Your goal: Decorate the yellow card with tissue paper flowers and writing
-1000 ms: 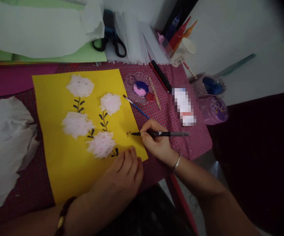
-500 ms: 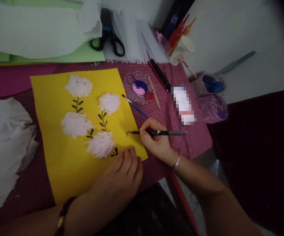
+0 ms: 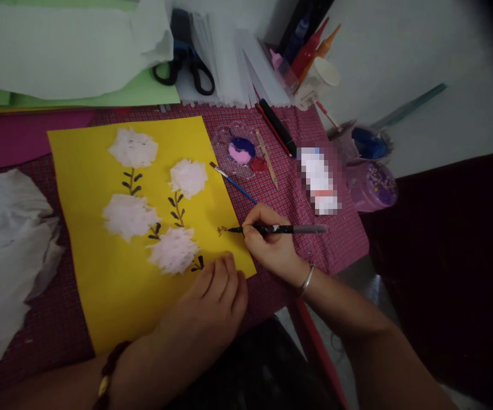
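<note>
My right hand point(image 3: 269, 239) grips a black pen point(image 3: 301, 229) with a grey end, its fine tip resting on yellow paper point(image 3: 113, 296). Small dark marks point(image 3: 221, 230), like writing, lie right at the tip. My left hand point(image 3: 214, 304) rests flat across the paper's lower right edge, fingers extended and holding nothing. Several frilly pale pink paper flowers point(image 3: 173, 250) sit on the sheet, with dark painted stems and leaves point(image 3: 176, 209) between them. Part of a leaf cluster shows just above my left fingertips.
Beside the paper lie a thin blue paintbrush point(image 3: 237, 185), a paint palette point(image 3: 240, 151), a wooden stick point(image 3: 267, 158) and a black marker point(image 3: 277, 126). Scissors point(image 3: 184, 62) and paper sheets are at the back. Crumpled white paper point(image 3: 11, 256) is left; a purple-lidded jar point(image 3: 370, 185) stands right.
The dark marks at the pen tip have grown by a few strokes. My right hand keeps its grip, and my left hand stays in place. The view has shifted slightly.
</note>
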`<action>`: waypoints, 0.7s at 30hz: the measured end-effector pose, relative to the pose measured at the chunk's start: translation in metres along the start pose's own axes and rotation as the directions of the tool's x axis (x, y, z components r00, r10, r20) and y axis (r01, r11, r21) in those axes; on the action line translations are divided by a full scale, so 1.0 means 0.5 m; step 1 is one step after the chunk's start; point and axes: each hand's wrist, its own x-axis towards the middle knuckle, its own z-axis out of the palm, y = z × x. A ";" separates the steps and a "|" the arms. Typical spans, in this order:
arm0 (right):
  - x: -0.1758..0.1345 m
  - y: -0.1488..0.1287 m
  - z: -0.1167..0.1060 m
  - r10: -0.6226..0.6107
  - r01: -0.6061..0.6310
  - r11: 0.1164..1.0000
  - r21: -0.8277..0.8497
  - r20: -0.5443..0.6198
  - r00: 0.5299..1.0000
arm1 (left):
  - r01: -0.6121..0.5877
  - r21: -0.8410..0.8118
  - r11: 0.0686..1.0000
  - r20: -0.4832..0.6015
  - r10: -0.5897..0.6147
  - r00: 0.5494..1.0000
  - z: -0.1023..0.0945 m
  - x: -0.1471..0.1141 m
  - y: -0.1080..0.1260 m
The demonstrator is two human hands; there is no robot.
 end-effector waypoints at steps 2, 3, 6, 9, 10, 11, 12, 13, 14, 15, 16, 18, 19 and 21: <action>0.000 0.001 -0.001 -0.008 0.008 1.000 0.003 0.007 1.000 | 0.002 0.002 1.000 0.005 -0.002 1.000 0.000 0.001 0.000; 0.000 0.001 -0.001 -0.013 0.013 1.000 0.006 0.009 1.000 | 0.002 0.002 1.000 0.002 -0.002 1.000 0.001 0.001 0.000; -0.001 -0.001 -0.001 -0.009 0.009 1.000 0.017 0.006 1.000 | 0.002 0.004 1.000 0.001 -0.002 1.000 0.001 0.002 0.000; -0.001 -0.003 -0.001 0.005 -0.005 1.000 0.026 0.005 1.000 | 0.008 0.007 1.000 0.001 -0.008 1.000 0.002 0.002 0.001; -0.001 -0.003 -0.001 0.007 -0.007 1.000 0.028 0.010 1.000 | 0.011 0.008 1.000 0.000 -0.011 1.000 0.002 0.002 0.001; -0.001 -0.003 -0.001 0.007 -0.007 1.000 0.029 0.015 1.000 | 0.013 0.009 1.000 -0.002 -0.013 1.000 0.002 0.002 0.001; 0.000 -0.004 0.000 0.006 -0.007 1.000 0.030 0.020 1.000 | 0.013 0.010 1.000 -0.003 -0.013 1.000 0.002 0.002 0.001; 0.000 -0.004 0.000 0.005 -0.006 0.999 0.032 0.025 1.000 | 0.012 0.011 1.000 -0.003 -0.011 1.000 0.002 0.002 0.001; 0.001 -0.005 0.000 0.002 -0.003 0.999 0.034 0.030 1.000 | 0.010 0.013 1.000 0.001 -0.010 1.000 0.001 0.002 0.001; 0.001 -0.005 0.000 0.001 -0.002 0.999 0.037 0.034 0.999 | 0.010 0.013 1.000 0.002 -0.010 1.000 0.000 0.002 0.000; 0.002 -0.006 0.000 0.000 -0.002 0.999 0.037 0.035 0.999 | 0.007 0.012 1.000 0.005 -0.008 1.000 -0.001 0.002 0.000; 0.001 -0.006 0.000 -0.003 0.002 1.000 0.028 0.038 0.999 | 0.007 0.013 1.000 0.004 -0.007 1.000 -0.002 0.001 -0.001; 0.001 -0.005 0.000 -0.003 0.002 1.000 0.023 0.040 0.999 | 0.005 0.014 1.000 0.003 -0.005 1.000 -0.003 0.001 -0.001; -0.001 -0.003 0.000 -0.005 0.004 1.000 0.017 0.043 0.999 | 0.001 0.016 1.000 -0.001 -0.001 1.000 -0.002 0.001 -0.001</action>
